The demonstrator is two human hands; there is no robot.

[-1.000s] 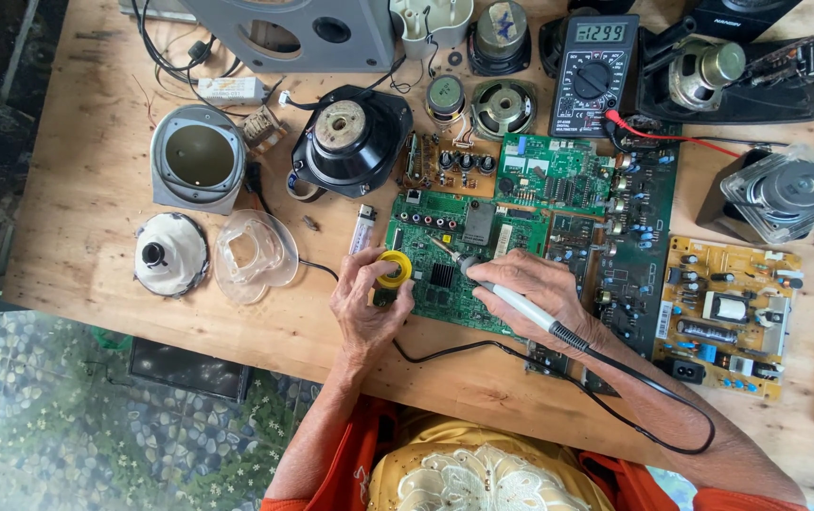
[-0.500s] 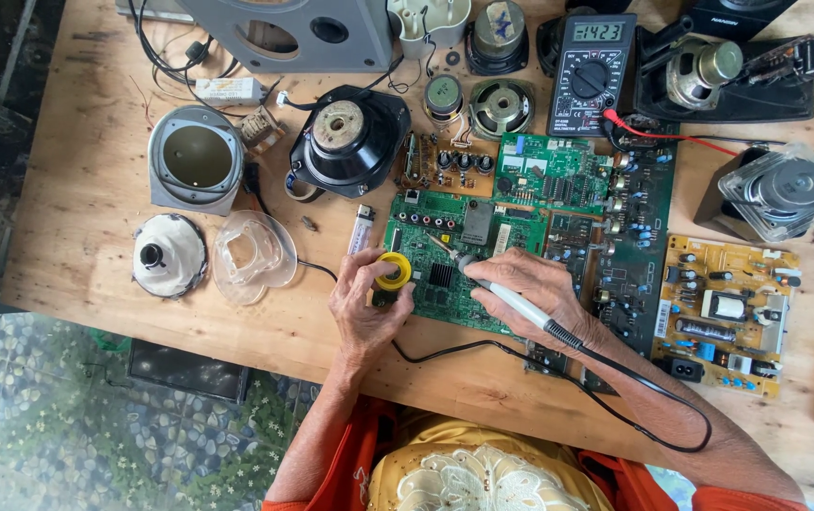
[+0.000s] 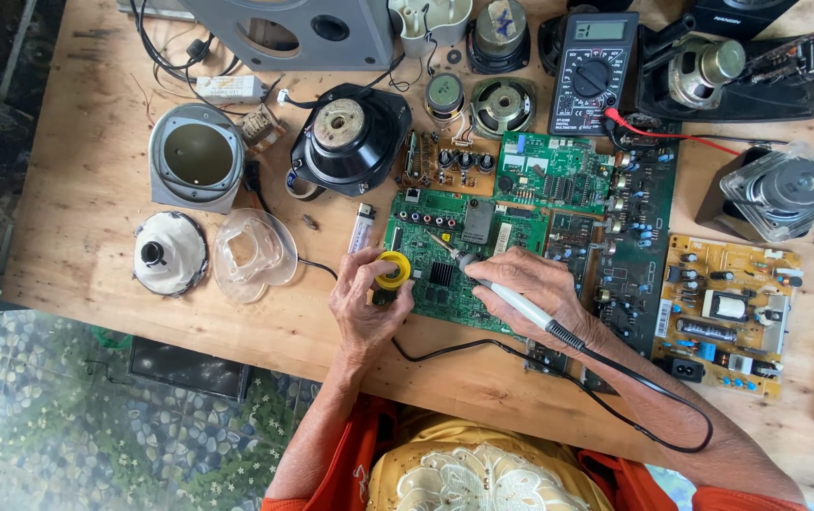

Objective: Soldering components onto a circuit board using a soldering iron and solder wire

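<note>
Right hand (image 3: 530, 289) angles soldering iron (image 3: 511, 298) onto green circuit board (image 3: 445, 260).

A pale wooden table (image 3: 85, 218) fills the scene in even daylight; patterned stone floor (image 3: 57, 416) shows near left, beneath its edge.

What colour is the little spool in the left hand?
Yellow; the spool in the left hand shows in the head view.

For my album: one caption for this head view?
Right hand holds soldering iron to green circuit board; left hand holds yellow solder spool.
</note>
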